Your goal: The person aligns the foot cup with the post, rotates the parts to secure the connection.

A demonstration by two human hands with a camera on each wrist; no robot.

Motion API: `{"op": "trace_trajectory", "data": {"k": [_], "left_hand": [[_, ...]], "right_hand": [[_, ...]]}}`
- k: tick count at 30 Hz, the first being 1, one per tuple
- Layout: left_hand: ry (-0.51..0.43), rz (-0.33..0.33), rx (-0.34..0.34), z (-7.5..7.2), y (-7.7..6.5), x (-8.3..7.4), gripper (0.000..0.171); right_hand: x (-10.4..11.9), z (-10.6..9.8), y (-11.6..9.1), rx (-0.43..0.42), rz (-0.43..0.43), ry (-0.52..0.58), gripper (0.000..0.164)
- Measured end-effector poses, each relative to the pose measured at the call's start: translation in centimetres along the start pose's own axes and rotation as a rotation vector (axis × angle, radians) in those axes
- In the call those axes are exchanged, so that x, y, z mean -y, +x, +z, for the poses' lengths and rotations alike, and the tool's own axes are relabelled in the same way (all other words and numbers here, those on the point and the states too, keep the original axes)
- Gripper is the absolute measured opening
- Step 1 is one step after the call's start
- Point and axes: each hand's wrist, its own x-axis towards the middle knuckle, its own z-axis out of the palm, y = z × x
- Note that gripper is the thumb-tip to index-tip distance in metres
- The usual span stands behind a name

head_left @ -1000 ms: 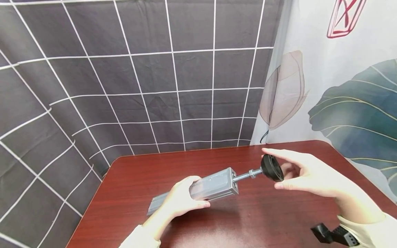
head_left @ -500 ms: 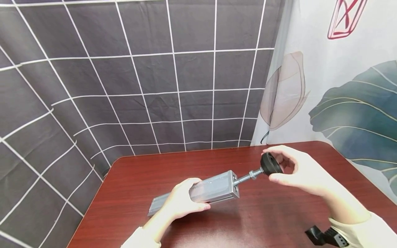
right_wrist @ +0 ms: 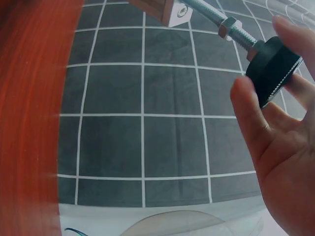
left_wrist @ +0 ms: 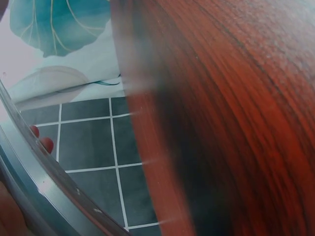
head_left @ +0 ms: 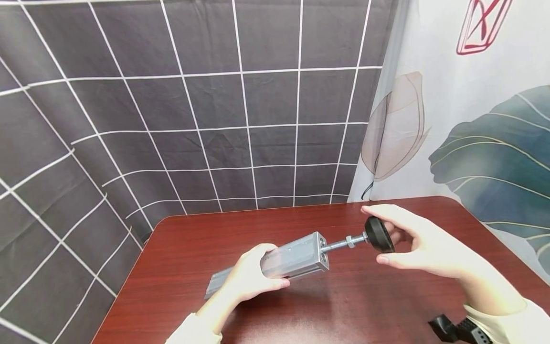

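My left hand (head_left: 249, 274) grips a silver aluminium extrusion profile (head_left: 296, 255) around its middle, raised at a slant over the table. A threaded rod (head_left: 336, 245) with a hex nut (head_left: 350, 241) sticks out of the profile's end face. On the rod's far end sits a round black levelling foot (head_left: 378, 234). My right hand (head_left: 423, 239) has thumb and fingers curled around this foot (right_wrist: 270, 69); the right wrist view shows the thumb beside its edge. In the left wrist view the profile (left_wrist: 47, 189) crosses the lower left corner, with fingertips (left_wrist: 47, 144) showing past its edge.
The reddish-brown wooden table (head_left: 365, 306) lies below both hands. Behind it hangs a dark grey curtain (head_left: 215, 110) with a white grid. At the right is a white curtain (head_left: 464, 191) with leaf prints. A black wrist device (head_left: 461, 329) is on my right wrist.
My right fingers closed in around the levelling foot, then spread and shifted back right. The foot tilted and now shows its side. My left hand and the profile stayed nearly still.
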Motion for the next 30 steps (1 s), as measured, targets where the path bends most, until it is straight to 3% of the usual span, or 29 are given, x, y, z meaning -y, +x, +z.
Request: {"op": "trace_trajectory", "data": {"k": [4,12,30], "left_hand": [[0.017,-0.003,-0.004,0.11,-0.07,0.02,0.064],[0.071,0.009,-0.004,0.45,-0.23,0.09,0.064],[0.081,0.010,0.028,0.39,-0.44,-0.17,0.066]], "right_hand": [[0.23,0.26,0.18,-0.028,0.027,0.010,0.078],[0.36,0.87,0.42,-0.049,0.041,0.150,0.074],[0.52,0.83,0.28,-0.121,0.043,-0.034,0.076]]}}
